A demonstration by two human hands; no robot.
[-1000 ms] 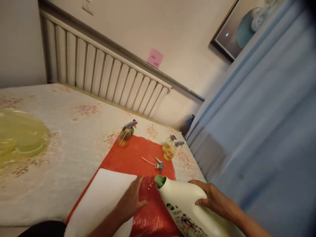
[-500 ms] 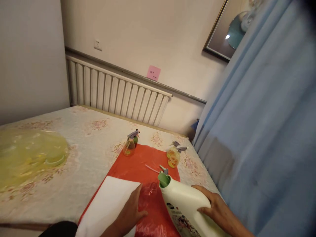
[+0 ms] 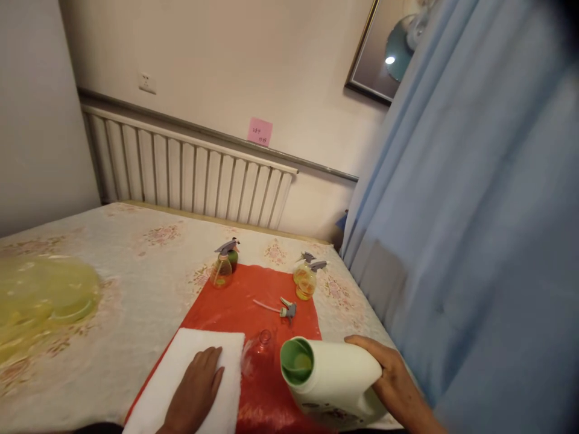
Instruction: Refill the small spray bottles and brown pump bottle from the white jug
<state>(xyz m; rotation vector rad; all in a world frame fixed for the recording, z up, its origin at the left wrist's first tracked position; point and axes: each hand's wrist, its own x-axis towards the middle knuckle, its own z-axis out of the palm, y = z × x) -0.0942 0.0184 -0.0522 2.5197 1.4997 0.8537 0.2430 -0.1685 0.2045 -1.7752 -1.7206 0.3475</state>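
Observation:
My right hand (image 3: 392, 380) grips a large white detergent jug (image 3: 332, 380), tilted on its side with its open green mouth facing me. Just left of the mouth, a small clear empty bottle (image 3: 260, 352) stands uncapped on the red plastic sheet (image 3: 253, 307). My left hand (image 3: 194, 390) lies flat, fingers apart, on a white cloth (image 3: 181, 374) beside that bottle, not touching it. Farther back on the sheet lies a loose grey spray head with its tube (image 3: 283, 308).
Filled spray bottles stand at the sheet's far edge: one at the left (image 3: 222, 268), a pair at the right (image 3: 306, 278). A yellow-green translucent cover (image 3: 45, 295) lies at left. A blue curtain (image 3: 474, 241) hangs close on the right; a white radiator (image 3: 190, 178) lines the wall.
My left hand let go of the small clear bottle and moved left onto the white cloth. The jug's mouth swung round toward me. The view shifted as my head moved.

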